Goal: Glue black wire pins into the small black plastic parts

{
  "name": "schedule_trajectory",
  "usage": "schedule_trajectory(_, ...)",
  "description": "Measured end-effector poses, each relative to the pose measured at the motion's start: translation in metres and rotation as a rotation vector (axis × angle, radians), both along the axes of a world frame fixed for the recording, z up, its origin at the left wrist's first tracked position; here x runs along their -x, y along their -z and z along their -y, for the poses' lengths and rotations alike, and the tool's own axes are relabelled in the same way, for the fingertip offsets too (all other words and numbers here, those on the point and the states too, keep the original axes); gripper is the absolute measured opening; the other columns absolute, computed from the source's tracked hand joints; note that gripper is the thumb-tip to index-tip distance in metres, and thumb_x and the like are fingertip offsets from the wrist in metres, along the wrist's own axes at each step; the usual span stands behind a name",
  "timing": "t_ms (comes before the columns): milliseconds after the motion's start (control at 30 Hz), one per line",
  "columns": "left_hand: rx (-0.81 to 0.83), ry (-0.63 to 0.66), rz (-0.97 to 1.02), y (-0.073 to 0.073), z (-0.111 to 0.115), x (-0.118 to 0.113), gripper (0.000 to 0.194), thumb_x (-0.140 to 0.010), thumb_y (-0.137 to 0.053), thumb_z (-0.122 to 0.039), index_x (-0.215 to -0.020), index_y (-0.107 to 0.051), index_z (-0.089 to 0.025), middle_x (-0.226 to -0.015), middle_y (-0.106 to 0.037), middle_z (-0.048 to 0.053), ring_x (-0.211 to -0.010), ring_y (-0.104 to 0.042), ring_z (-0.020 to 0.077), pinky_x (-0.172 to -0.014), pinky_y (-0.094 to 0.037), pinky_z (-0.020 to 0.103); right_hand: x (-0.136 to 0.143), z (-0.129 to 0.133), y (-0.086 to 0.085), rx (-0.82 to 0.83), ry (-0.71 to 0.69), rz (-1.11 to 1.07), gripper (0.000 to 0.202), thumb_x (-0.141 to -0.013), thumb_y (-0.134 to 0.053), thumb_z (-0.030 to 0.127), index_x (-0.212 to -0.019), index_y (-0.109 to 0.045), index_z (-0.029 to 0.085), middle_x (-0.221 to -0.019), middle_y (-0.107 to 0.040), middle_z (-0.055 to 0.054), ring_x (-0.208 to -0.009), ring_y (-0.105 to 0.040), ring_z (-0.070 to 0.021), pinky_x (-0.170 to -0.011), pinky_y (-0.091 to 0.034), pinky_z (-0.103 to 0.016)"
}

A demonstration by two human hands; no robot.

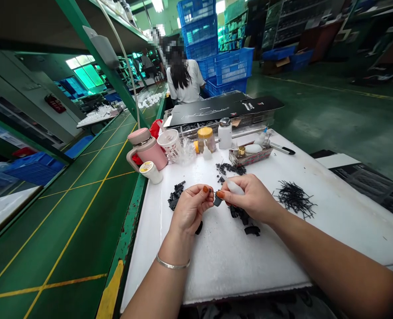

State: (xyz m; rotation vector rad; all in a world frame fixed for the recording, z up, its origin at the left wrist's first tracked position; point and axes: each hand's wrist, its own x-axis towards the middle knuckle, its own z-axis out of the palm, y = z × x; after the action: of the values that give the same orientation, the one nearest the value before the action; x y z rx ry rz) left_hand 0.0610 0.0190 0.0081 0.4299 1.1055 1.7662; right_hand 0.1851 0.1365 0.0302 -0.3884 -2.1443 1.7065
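Two bare hands meet over a white worktable [213, 266]. The left hand [188, 207], a silver bangle [173, 264] on its wrist, has thumb and finger closed on a tiny dark piece [210, 190]. The right hand [251, 197] pinches a small black part [217, 201] just beside those fingertips; whether the two pieces touch is too small to tell. A white squeeze bottle [234, 187] (its thin tip pointing up and away) is also tucked in the right hand.

Beyond the left hand lies a heap of black pieces [175, 195]; more curved black pieces [239, 215] lie beneath the right hand. Tiny black bits [231, 168] are scattered past the hands, and a pile of thin black sticks [296, 198] sits to the right.

Along the far side stand a pink mug [148, 150], a white lidded cup [151, 172], a patterned drink cup [171, 144], a yellow-lidded jar [206, 138], a white bottle with a metal cap [225, 134] and an open box [251, 153] of small containers. A green conveyor [77, 212] runs along the left; a person in a white top [186, 79] is beyond the table.
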Motion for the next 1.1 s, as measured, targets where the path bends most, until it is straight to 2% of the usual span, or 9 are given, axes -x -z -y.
schedule_trajectory(567, 0.042, -0.013, -0.123, 0.0005, 0.0000, 0.0001, 0.024, -0.067, -0.077, -0.031, -0.074, -0.068, -0.010, -0.065, -0.063, 0.003, -0.057, -0.057, 0.0071, -0.054, -0.048, 0.015, 0.0012, -0.0006, 0.0006, -0.037, 0.000, 0.030, 0.032, -0.075, -0.066, 0.038, -0.059, -0.057, 0.013, -0.049, -0.048, 0.002, -0.047, -0.037, -0.0077, -0.043, -0.027, -0.020)
schedule_trajectory(933, 0.080, -0.019, -0.237, 0.0002, 0.0017, 0.0009, 0.028, -0.068, -0.076, -0.036, -0.070, -0.065, -0.009, -0.065, -0.062, 0.004, -0.059, -0.056, 0.0097, -0.056, -0.046, 0.019, 0.0010, -0.0022, 0.0019, -0.052, -0.025, 0.057, 0.035, -0.076, -0.065, 0.042, -0.059, -0.057, 0.013, -0.050, -0.048, 0.002, -0.048, -0.038, -0.0085, -0.044, -0.027, -0.021)
schedule_trajectory(1033, 0.070, 0.013, -0.226, 0.0007, 0.0020, 0.0032, 0.029, -0.067, -0.076, -0.036, -0.069, -0.064, -0.009, -0.063, -0.061, 0.004, -0.057, -0.054, 0.0091, -0.055, -0.045, 0.019, 0.0003, -0.0036, 0.0029, -0.061, -0.048, 0.062, 0.035, -0.077, -0.065, 0.043, -0.060, -0.058, 0.013, -0.051, -0.050, 0.002, -0.049, -0.040, -0.0092, -0.045, -0.028, -0.022)
schedule_trajectory(1100, 0.044, 0.079, -0.145, 0.0026, 0.0026, 0.0050, 0.030, -0.066, -0.078, -0.035, -0.068, -0.062, -0.010, -0.060, -0.059, 0.002, -0.054, -0.053, 0.0080, -0.053, -0.044, 0.018, -0.0003, -0.0042, 0.0034, -0.049, -0.078, 0.060, 0.034, -0.077, -0.065, 0.043, -0.062, -0.059, 0.013, -0.052, -0.052, 0.001, -0.049, -0.041, -0.0095, -0.045, -0.029, -0.022)
